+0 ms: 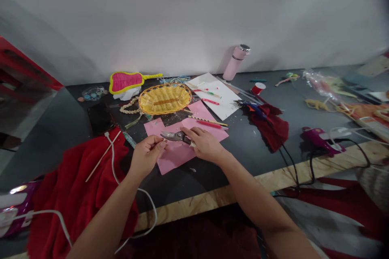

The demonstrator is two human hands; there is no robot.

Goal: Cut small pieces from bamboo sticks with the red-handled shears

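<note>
Pruning shears (176,136) over the pink paper (173,162), gripped in the right hand (206,144); the left hand (146,154) pinches a small pale piece (165,141) just beside their blades (167,134). Looks like snipping; a clean cut calls for 2 steady hands.

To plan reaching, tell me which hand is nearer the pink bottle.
Right: the right hand is in front of the pink bottle, slightly left; the left hand is also in front, farther left.
</note>
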